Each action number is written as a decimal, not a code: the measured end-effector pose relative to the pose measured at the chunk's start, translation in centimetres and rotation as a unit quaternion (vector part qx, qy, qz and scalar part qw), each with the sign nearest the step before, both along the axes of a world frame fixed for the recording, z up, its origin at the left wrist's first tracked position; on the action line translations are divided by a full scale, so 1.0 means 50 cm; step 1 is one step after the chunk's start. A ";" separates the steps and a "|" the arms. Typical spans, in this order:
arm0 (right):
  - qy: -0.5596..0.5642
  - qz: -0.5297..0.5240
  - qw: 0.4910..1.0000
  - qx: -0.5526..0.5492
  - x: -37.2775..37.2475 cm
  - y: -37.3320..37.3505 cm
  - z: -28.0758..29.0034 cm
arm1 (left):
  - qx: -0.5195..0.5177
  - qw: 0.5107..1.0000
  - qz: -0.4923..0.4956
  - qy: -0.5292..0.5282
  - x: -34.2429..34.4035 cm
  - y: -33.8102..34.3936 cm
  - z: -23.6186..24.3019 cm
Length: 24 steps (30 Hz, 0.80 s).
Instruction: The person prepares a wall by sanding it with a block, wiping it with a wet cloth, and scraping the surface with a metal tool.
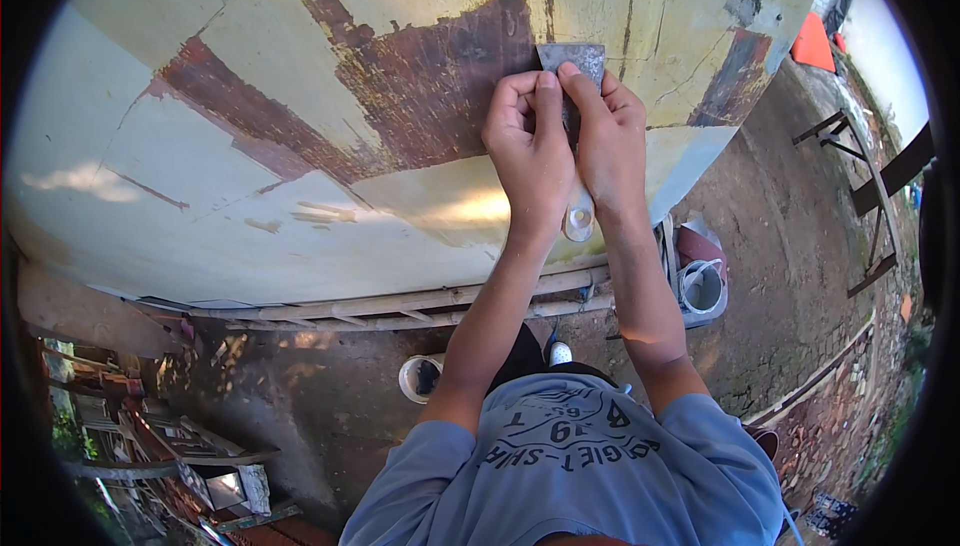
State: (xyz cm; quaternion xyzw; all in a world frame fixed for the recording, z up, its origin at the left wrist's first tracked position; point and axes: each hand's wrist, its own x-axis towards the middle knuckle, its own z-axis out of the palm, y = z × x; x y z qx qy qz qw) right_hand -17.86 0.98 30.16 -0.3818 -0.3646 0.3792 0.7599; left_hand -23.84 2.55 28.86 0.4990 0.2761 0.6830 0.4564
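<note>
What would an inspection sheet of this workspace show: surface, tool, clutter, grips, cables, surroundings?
Surface: pale wall with cracks and rough brown patches
Tool: scraper, blade pointing up at the right edge of the largest patch; contact unclear
Clutter: white bucket on the ground, dark contents; pail at right; poles along the wall's foot
Grips: left grip and right grip closed on the scraper
Cables: nothing seen for certain
Surroundings: timber lower left; dark frame at right

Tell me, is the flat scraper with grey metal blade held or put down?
Held: the left hand and right hand close around the scraper, its blade showing above and its pale handle end below.
</note>
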 end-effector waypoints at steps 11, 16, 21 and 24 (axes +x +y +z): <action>-0.008 -0.020 1.000 0.017 0.000 0.009 -0.034 | 0.032 0.999 0.023 -0.013 0.015 0.012 -0.028; -0.012 -0.016 1.000 0.019 0.009 0.011 -0.006 | 0.031 0.999 0.006 -0.018 0.014 0.016 0.008; -0.003 -0.026 0.999 0.019 0.000 0.005 0.024 | 0.037 0.999 0.011 -0.015 0.007 0.017 0.022; -0.030 -0.005 0.999 0.021 0.006 0.004 0.028 | 0.040 0.999 0.009 -0.004 0.008 0.016 0.011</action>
